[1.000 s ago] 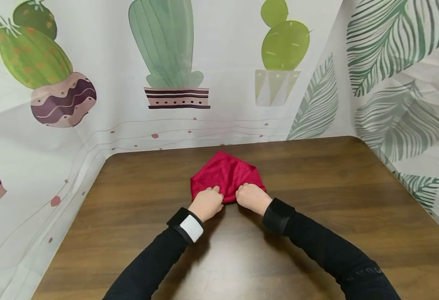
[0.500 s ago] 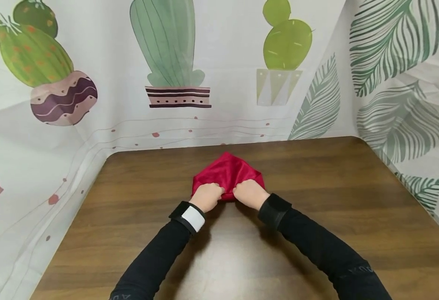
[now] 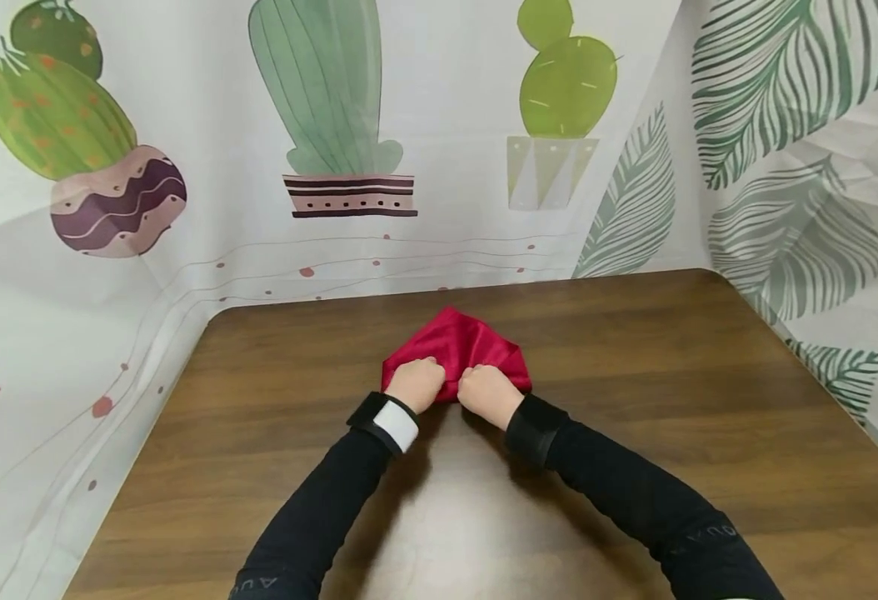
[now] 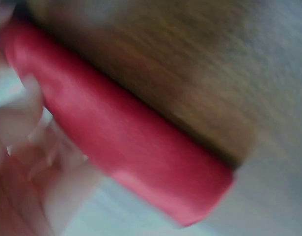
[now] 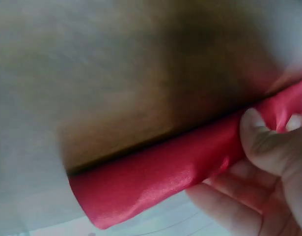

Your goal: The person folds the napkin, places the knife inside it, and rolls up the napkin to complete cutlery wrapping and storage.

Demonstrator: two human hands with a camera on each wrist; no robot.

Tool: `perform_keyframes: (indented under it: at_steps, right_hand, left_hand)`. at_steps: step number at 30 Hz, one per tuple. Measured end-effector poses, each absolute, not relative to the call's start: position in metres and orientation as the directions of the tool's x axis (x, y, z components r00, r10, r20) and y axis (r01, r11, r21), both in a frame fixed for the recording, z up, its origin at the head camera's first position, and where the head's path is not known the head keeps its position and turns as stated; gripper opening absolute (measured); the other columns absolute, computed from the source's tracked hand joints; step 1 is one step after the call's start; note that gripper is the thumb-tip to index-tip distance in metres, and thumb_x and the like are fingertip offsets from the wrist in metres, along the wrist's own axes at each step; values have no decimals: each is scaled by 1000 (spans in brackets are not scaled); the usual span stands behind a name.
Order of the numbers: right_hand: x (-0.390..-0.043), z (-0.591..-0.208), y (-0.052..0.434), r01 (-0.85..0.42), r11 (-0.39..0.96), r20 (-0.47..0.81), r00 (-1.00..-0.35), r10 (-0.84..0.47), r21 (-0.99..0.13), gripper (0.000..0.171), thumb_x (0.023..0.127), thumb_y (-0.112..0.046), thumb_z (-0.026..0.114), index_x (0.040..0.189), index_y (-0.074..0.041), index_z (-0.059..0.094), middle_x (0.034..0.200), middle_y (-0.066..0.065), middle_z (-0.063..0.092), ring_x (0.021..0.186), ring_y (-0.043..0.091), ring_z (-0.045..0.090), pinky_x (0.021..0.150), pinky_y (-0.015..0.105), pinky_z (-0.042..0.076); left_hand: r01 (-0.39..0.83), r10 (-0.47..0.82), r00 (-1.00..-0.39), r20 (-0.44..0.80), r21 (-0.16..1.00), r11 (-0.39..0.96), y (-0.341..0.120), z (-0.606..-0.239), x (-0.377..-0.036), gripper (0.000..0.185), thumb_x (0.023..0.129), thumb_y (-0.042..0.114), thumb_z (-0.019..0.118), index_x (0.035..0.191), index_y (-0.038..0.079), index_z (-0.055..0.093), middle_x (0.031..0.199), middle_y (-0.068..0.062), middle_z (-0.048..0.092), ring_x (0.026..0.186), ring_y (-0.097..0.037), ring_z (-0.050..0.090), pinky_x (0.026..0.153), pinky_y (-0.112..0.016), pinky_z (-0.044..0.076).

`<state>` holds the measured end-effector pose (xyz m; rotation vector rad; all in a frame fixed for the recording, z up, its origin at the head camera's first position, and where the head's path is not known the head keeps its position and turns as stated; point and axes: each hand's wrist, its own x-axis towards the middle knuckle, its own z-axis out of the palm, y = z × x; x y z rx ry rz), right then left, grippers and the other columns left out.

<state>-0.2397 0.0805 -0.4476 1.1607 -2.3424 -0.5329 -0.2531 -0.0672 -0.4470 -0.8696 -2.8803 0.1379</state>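
Note:
A red cloth (image 3: 460,347) lies folded to a point on the brown wooden table (image 3: 634,392), its near edge rolled into a tube. My left hand (image 3: 415,383) and right hand (image 3: 487,392) sit side by side on that near edge, fingers curled round the roll. The left wrist view, blurred, shows the red roll (image 4: 136,142) running past my fingers (image 4: 23,123). In the right wrist view my fingers (image 5: 261,142) wrap the end of the red roll (image 5: 160,179) over the table.
Printed curtains with cacti (image 3: 326,92) and leaves (image 3: 791,92) close the table's back, left and right sides. Bare tabletop (image 3: 259,392) surrounds the cloth on all sides. Black sleeves (image 3: 619,492) cross the near part of the table.
Both hands have crept a little away from me and closer together, rolling the cloth's near edge further, so less red shows beyond them.

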Motion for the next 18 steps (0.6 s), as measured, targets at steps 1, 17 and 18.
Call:
perform_keyframes:
  at_steps: [1,17,18]
  right_hand:
    - [-241,-447,79,-636,576,225,-548,-806,514,19,74,-5,61,57,-12,58,57,1,51,51,14,51,47,22,44]
    - [-248,-446,80,-726,559,189,-531,-826,400,13,75,-7,64,63,-9,58,66,6,53,58,18,52,51,26,45]
    - [-248,-445,81,-733,553,161,-537,-828,396,13,75,-9,66,64,-9,58,66,5,53,58,18,53,52,27,46]
  left_hand:
    - [538,566,-810,152,-193,821,-66,-449,-248,11,76,4,64,68,10,67,67,-7,55,59,-20,57,49,-31,48]
    - [534,609,-764,213,-320,782,-56,-453,-238,4,75,4,65,78,7,66,68,-9,54,61,-23,55,50,-30,48]
    - [553,620,-760,193,-309,774,-56,-451,-238,5,74,5,66,79,6,65,68,-9,55,62,-22,56,52,-30,48]
